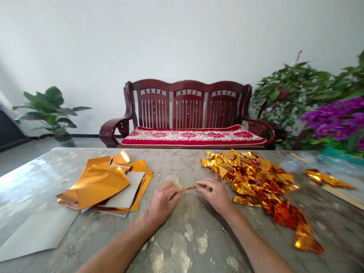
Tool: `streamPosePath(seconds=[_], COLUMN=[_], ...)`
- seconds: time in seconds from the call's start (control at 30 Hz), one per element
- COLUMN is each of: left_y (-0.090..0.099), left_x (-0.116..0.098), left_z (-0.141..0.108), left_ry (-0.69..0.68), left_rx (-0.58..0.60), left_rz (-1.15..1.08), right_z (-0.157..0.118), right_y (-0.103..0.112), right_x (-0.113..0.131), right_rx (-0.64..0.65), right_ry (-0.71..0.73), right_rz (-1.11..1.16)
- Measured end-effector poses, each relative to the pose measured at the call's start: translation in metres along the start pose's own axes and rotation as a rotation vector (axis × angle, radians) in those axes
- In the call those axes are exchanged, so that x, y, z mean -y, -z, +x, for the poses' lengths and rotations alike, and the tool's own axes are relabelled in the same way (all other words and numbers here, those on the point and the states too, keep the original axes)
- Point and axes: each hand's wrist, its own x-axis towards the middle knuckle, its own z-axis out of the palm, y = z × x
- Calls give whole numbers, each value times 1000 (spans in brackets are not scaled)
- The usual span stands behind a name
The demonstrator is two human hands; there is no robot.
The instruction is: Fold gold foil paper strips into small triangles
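Near the middle of the table, my left hand [164, 201] pinches one end of a thin gold foil strip [188, 188], which points to the right. My right hand [214, 195] is at the strip's free tip, its thumb and fingers curved and apart, with a small gap to the foil. To the left lies a loose stack of gold foil sheets [102, 185], some with their pale backs up. A heap of folded, crumpled gold foil pieces [250, 174] spreads to the right of my right hand.
A pale sheet [38, 233] lies at the table's left front. At the right are a lone folded foil piece [328, 179] and clear plastic [298, 161]. Beyond the table [176, 159] stand a wooden bench [187, 102], a potted plant [54, 110] and purple flowers [338, 119].
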Motion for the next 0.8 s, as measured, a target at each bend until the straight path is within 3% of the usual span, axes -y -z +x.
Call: streamPosePath(seconds=[0.07, 0.13, 0.23, 0.33, 0.43, 0.53, 0.63, 0.7, 0.8], left_y=[0, 1, 5, 8, 8, 8, 9, 9, 3], left_x=[0, -3, -10, -16, -19, -24, -30, -33, -30], left_z=[1, 0, -2, -5, -7, -6, -6, -5, -2], left_ry=[-7, -54, -189, -306, -346, -330, -297, -251, -133], left_rx=[-86, -112, -72, -19, 32, 91, 127, 79, -84], left_rz=[48, 118, 256, 396, 468, 459, 351, 220, 7], right_z=[-2, -5, -9, -10, -10, -9, -9, -9, -10], right_y=[-2, -7, -17, -26, -30, -28, -24, -21, -16], right_x=[6, 15, 26, 33, 35, 34, 31, 30, 33], right_rx=[-77, 0, 60, 17, -4, 0, -14, -29, 26], right_ry=[-58, -127, -253, -377, -412, -370, -255, -158, -35], right_rz=[-1, 45, 254, 409, 453, 428, 260, 108, -54])
